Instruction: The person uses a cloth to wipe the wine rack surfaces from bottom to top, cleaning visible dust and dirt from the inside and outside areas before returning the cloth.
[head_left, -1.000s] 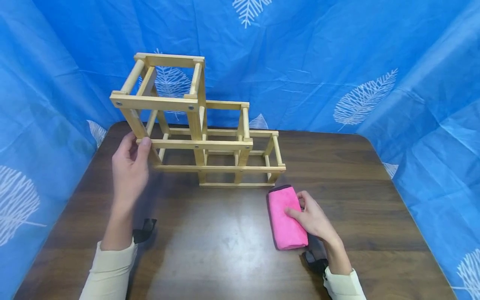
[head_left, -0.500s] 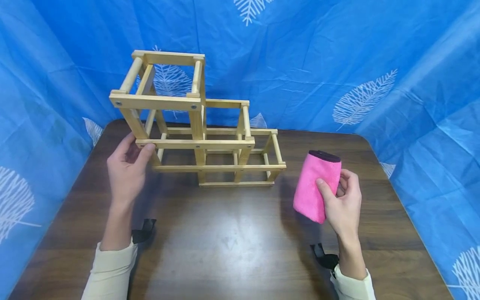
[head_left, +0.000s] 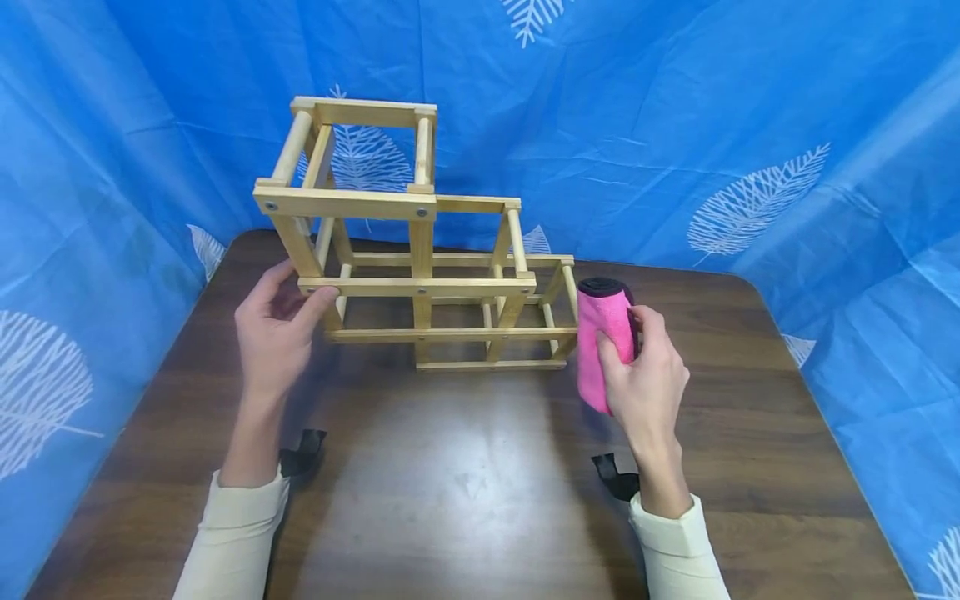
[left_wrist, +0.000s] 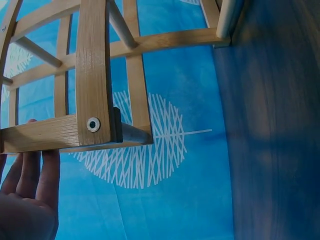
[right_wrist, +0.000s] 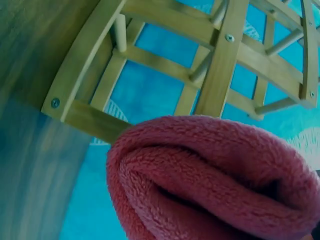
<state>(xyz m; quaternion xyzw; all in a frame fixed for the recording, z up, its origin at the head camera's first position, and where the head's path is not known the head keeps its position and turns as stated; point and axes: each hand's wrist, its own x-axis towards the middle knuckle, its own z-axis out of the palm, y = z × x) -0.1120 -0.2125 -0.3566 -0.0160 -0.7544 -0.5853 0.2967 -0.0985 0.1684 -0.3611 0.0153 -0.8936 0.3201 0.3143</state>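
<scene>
A stepped rack of pale wooden slats and dowels (head_left: 345, 202) stands on the table, tallest at its left side. My left hand (head_left: 276, 333) grips the rack's left front post, thumb by the end of the middle rail. Up close in the left wrist view, the fingers (left_wrist: 47, 175) reach behind a slat (left_wrist: 45, 134). My right hand (head_left: 648, 375) holds a rolled pink plush towel (head_left: 595, 333) with a dark edge, thumb on its near side. The roll is raised and upright, overlapping the rack's low right end in the head view. Its folded end (right_wrist: 215, 150) fills the lower right wrist view.
The brown wooden table (head_left: 465, 500) extends around the rack and under both arms. A blue curtain with white leaf prints (head_left: 645, 100) hangs behind and at both sides. Black straps (head_left: 618, 479) hang at the wrists.
My right hand has lifted the pink towel off the table, swung it right and turned it upright, then brought it back left beside the rack. My left hand keeps its grip.
</scene>
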